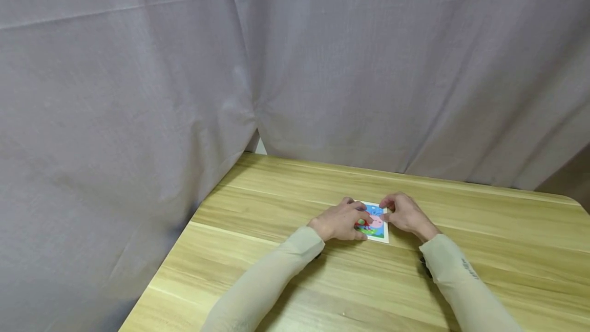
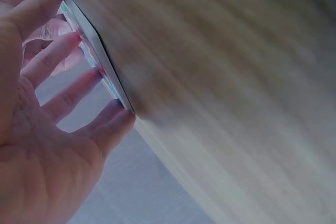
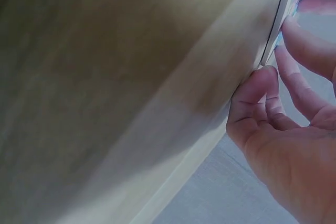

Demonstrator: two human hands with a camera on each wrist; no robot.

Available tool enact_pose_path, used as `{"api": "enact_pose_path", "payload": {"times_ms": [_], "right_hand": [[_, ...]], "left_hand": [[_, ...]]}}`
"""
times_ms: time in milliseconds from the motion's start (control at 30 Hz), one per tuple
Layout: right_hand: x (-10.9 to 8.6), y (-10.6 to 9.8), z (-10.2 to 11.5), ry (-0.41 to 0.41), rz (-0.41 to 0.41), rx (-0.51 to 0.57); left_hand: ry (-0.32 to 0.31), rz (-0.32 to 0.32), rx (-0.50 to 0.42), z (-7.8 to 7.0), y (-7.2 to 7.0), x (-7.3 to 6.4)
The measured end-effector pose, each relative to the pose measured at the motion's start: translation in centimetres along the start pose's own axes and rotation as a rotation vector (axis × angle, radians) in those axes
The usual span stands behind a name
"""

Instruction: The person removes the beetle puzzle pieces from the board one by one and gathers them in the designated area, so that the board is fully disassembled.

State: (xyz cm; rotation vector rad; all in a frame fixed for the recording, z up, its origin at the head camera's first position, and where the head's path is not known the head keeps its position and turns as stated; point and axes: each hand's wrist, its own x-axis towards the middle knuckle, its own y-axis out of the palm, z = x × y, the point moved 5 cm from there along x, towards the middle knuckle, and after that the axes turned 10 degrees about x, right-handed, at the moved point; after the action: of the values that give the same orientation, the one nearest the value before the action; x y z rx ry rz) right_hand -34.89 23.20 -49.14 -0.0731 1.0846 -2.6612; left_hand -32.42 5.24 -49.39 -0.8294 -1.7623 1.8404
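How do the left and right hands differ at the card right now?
The left hand reaches over the left side of the card; the right hand is at its right edge. The left hand's fingers are spread, while the right hand has fingers bent more tightly. Both come from pale sleeves.

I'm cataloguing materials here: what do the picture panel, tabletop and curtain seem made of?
Picture panel: probably stiff card or thin board, printed face; its straight edge shows thickness. Tabletop: wood or wood-look laminate, low sheen; plank-like grain and faint light patches show. Curtain: matte woven cloth, fibre uncertain; soft folds and creases.
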Motion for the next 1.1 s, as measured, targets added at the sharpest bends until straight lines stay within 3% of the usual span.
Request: {"api": "enact_pose_path", "payload": {"times_ms": [200,900,1100], "right_hand": [[0.02,-0.3,-0.08,-0.008,0.025,0.015],[-0.05,0.02,-0.12,-0.058,-0.017,0.091],[-0.16,0.14,-0.24,-0.077,0.014,0.098]], "left_hand": [[-0.002,0.013,0.002,-0.23,-0.14,0.05],[0.012,-0.004,0.006,-0.06,-0.09,-0.01],[0.019,-0.003,0.026,-0.12,-0.21,0.0]]}}
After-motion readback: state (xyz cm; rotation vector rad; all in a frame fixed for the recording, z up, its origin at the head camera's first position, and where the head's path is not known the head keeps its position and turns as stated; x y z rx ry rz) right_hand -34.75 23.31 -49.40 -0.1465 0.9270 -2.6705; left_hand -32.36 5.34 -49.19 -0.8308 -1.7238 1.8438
